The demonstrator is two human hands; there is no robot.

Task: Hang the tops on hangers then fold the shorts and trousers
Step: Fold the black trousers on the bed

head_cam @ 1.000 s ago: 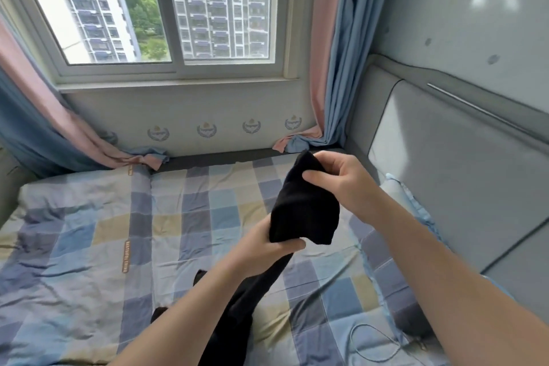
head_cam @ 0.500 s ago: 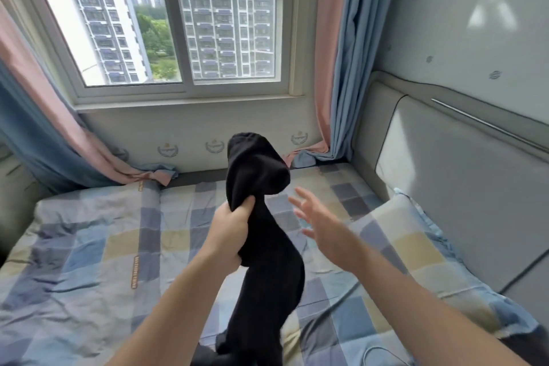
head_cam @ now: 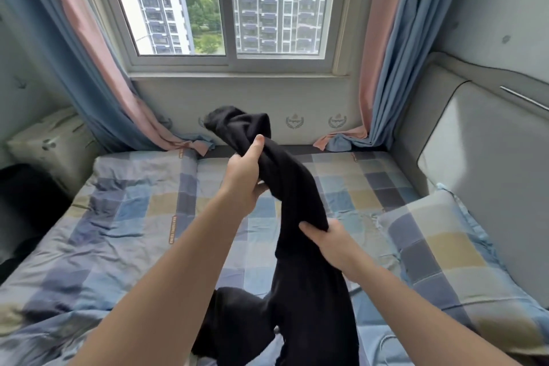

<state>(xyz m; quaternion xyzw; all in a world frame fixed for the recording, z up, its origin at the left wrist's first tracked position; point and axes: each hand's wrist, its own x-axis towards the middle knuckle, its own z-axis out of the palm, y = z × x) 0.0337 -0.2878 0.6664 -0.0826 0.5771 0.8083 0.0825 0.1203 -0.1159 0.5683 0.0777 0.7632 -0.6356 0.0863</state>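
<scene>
A long black garment [head_cam: 292,187] hangs bunched in the air above the checked bed. My left hand [head_cam: 243,178] grips it near its upper end, thumb up, with the top flopping over toward the window. Lower down and to the right, my right hand [head_cam: 329,242] holds the same garment from its right side. The rest of the black fabric trails down between my forearms to the near edge of the bed, where another black fold [head_cam: 237,324] spreads out. I cannot tell whether it is a top or trousers. No hangers are in view.
The bed [head_cam: 127,217] has a blue, yellow and grey checked sheet. A matching pillow [head_cam: 439,249] lies at the right by the padded grey headboard [head_cam: 487,163]. Window and pink-blue curtains [head_cam: 383,47] stand behind. A pale box [head_cam: 50,142] sits at far left.
My right hand, open and apart half a second ago, has come in and taken hold of the garment lower down. My left hand kept its grip, and the view swung left.
</scene>
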